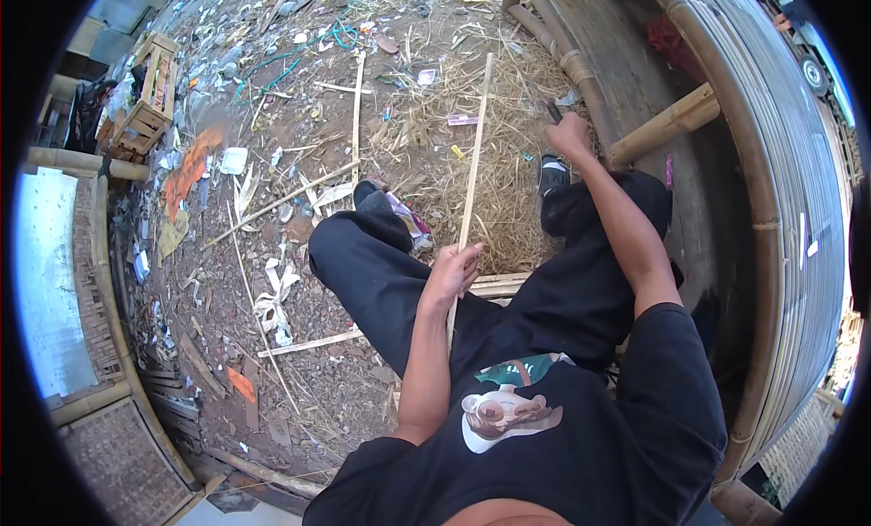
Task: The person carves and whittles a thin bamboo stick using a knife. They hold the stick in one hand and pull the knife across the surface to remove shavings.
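Note:
My left hand (454,272) is closed around a long, pale bamboo strip (474,163). The strip slants up and away from my lap, its far end over the straw-strewn ground, its near end reaching down by my thigh. Out to the right, beyond my knee, my right hand (569,136) is closed on a dark-handled tool (553,112). Only a short dark part of it shows past the fist; its blade or working end cannot be made out. The two hands are well apart, and the tool does not touch the strip.
Loose bamboo strips (357,118) lie on the littered ground at the left. Straw shavings (508,199) cover the ground between my feet. A bamboo-framed bench (667,122) stands close on the right. A wooden crate (145,100) is at the far left.

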Demonstrator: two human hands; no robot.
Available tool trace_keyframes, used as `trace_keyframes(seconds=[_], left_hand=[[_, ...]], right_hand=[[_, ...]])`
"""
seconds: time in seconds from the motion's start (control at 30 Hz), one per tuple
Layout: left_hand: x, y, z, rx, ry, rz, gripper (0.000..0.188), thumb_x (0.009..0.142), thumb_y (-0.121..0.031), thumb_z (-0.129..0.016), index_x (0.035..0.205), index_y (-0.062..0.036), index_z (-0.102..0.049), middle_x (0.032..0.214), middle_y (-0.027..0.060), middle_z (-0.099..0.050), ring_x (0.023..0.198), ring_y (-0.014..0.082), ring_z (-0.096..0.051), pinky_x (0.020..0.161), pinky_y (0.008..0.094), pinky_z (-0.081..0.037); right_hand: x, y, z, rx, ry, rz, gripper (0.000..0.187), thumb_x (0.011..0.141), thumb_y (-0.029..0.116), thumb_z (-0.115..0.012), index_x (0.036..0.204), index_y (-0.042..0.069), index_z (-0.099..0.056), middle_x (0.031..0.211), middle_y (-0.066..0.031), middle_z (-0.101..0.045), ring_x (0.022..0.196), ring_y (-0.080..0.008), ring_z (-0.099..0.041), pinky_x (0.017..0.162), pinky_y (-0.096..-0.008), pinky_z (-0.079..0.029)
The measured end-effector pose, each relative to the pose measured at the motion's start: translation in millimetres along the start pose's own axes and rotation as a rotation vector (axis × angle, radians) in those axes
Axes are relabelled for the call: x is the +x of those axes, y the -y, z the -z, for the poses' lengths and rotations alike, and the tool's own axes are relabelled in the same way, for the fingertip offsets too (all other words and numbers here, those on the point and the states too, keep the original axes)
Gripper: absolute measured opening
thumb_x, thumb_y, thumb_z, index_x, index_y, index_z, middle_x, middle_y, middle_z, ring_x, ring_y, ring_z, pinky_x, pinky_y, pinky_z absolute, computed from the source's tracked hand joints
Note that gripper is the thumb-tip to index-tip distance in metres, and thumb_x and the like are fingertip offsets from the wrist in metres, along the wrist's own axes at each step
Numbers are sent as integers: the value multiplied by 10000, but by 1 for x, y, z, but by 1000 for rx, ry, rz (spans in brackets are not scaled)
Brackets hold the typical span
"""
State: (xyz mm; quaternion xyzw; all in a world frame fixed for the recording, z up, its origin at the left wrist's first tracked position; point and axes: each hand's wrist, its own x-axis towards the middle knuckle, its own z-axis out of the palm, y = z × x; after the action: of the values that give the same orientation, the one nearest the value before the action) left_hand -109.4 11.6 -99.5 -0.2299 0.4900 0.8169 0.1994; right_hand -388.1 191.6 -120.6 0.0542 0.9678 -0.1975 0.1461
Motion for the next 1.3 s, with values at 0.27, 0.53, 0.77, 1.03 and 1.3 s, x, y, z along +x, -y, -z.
trace_keyframes(seconds=[0.27, 0.53, 0.77, 1.03, 1.3], left_hand=[[-6, -2, -1, -45, 21, 21, 347, 926, -206, -492, 618, -148, -344, 449, -75, -289, 321, 46, -280, 291, 226, -222], [6, -4, 2, 33, -19, 19, 357, 916, -189, -495, 588, -134, -368, 430, -62, -297, 312, 53, -290, 290, 229, -215], [-7, 0, 0, -78, 14, 43, 380, 922, -176, -486, 577, -146, -329, 422, -61, -289, 306, 52, -286, 293, 225, -214], [-18, -10, 14, -189, 108, 74, 382, 923, -178, -486, 576, -147, -329, 409, -53, -287, 292, 53, -275, 286, 215, -220], [-11, -9, -4, -54, 9, -45, 487, 976, -478, -316, 692, -93, -404, 446, -52, -282, 304, 52, -271, 270, 200, -225]], right_hand=[[-70, 30, -14, -109, 2, 700, 167, 765, 161, -558, 827, 37, -653, 771, -198, -642, 732, -387, -637, 718, -461, -506], [26, 25, -15, -234, -141, 342, 210, 756, 134, -569, 884, -6, -660, 866, -232, -647, 866, -397, -633, 749, -489, -503], [-59, 38, -26, -205, 48, 638, 138, 746, 68, -548, 785, -27, -640, 825, -251, -644, 826, -388, -648, 691, -466, -522], [43, -10, 31, -285, -275, 305, 181, 805, 132, -560, 857, -4, -667, 888, -250, -643, 894, -359, -639, 757, -445, -516], [-19, 7, 33, 64, -33, 148, 323, 822, 317, -584, 959, 33, -657, 970, -246, -632, 931, -395, -611, 798, -484, -478]])
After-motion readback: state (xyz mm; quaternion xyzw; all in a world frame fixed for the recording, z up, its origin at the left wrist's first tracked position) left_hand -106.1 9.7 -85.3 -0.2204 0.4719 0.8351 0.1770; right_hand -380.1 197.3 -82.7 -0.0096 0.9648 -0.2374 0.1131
